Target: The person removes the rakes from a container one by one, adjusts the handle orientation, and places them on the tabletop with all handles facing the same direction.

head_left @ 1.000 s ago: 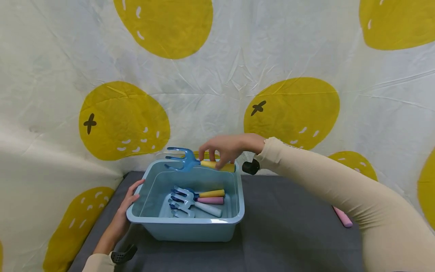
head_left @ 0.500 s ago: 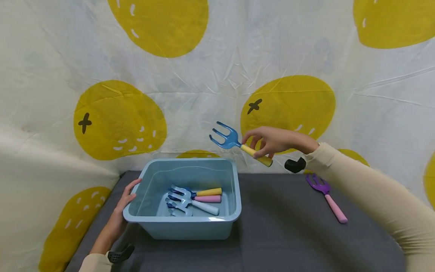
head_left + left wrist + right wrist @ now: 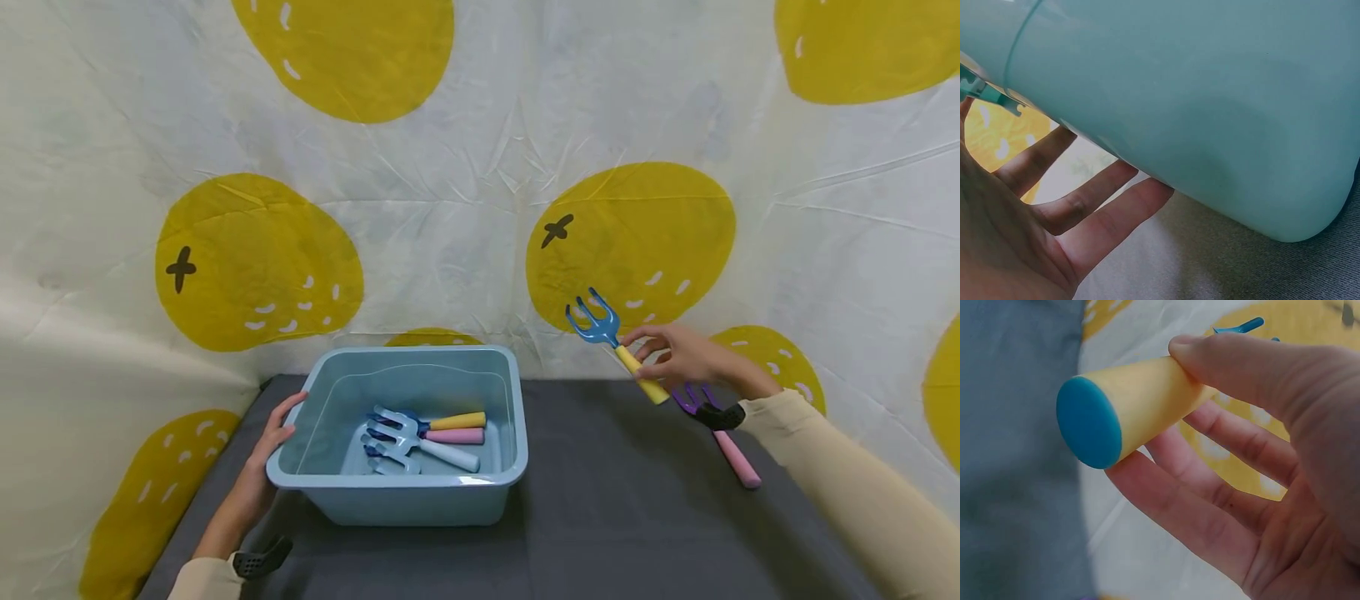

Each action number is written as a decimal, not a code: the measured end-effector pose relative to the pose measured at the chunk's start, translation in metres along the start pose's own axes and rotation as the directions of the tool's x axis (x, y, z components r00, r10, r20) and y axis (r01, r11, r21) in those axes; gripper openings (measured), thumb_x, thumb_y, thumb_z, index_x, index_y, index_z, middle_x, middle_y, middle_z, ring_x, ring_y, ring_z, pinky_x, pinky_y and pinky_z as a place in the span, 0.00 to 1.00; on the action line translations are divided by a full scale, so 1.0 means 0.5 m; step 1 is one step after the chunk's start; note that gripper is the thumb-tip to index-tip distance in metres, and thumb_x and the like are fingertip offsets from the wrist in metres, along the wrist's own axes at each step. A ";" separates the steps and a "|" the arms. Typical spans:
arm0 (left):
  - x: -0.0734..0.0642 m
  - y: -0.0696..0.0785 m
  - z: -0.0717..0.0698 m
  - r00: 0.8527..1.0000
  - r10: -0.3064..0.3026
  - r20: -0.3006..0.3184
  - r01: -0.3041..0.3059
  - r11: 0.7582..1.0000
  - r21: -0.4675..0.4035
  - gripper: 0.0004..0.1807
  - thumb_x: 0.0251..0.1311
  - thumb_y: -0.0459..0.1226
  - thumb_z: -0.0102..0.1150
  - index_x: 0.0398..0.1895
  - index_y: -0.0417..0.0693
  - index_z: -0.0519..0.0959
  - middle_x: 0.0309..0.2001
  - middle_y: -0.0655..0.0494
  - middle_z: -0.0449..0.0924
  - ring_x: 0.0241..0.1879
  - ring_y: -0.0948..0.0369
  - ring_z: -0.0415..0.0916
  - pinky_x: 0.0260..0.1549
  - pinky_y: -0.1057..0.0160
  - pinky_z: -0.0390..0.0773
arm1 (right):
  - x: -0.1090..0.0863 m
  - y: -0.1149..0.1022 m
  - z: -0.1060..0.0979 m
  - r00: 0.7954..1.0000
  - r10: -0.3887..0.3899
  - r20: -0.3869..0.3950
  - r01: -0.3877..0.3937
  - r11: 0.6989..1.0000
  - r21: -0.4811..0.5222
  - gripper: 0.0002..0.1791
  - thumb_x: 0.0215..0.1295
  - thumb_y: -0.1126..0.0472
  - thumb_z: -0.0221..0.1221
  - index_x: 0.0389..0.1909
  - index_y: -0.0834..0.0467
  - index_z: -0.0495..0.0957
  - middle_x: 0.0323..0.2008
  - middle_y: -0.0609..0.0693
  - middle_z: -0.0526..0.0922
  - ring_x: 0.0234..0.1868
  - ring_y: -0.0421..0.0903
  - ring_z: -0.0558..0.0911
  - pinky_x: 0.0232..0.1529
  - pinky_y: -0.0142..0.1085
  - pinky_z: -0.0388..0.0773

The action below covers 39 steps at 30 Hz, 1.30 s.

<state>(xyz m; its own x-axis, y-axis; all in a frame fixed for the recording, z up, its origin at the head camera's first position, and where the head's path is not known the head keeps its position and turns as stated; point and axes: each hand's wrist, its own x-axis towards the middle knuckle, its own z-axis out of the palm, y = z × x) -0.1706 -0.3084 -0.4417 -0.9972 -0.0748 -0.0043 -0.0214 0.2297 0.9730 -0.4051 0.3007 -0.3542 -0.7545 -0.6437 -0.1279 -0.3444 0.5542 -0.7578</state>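
In the head view my right hand (image 3: 678,357) pinches the yellow handle of a small garden hand fork (image 3: 600,327) with blue tines, held in the air right of the basin. The right wrist view shows my thumb and fingers around the yellow handle (image 3: 1147,403), its blue end cap towards the camera. At the left side of the light blue plastic basin (image 3: 397,504), my left hand (image 3: 262,454) holds the rim. Several of its fingers lie against the outer wall (image 3: 1166,112) in the left wrist view. My left thumb is hidden there.
Several more hand forks lie in the basin, among them a yellow-handled (image 3: 459,422), a pink-handled (image 3: 453,437) and a light blue one (image 3: 450,455). A purple fork with a pink handle (image 3: 738,462) lies on the dark grey cloth (image 3: 622,517), partly behind the right wrist.
My right hand has carried the blue and yellow hand fork from above the basin to the right, then lower. The left hand stays at the basin's rim. The purple fork has come into view.
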 end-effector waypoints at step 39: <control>0.000 0.005 -0.008 0.999 -0.028 0.020 0.028 0.999 -0.023 0.34 0.77 0.56 0.33 0.82 0.67 0.44 0.81 0.46 0.29 0.72 0.35 0.41 0.64 0.25 0.50 | -0.175 0.217 0.120 0.978 0.204 -0.034 -0.199 0.973 0.116 0.29 0.70 0.65 0.64 0.65 0.73 0.66 0.37 0.61 0.80 0.30 0.54 0.79 0.27 0.54 0.84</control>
<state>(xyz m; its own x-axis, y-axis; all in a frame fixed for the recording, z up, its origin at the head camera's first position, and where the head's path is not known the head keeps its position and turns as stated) -0.1703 -0.3119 -0.4385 -0.9974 -0.0621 -0.0361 -0.0482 0.2055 0.9775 -0.3430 0.3856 -0.4638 -0.8271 -0.4992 -0.2581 -0.1204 0.6059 -0.7863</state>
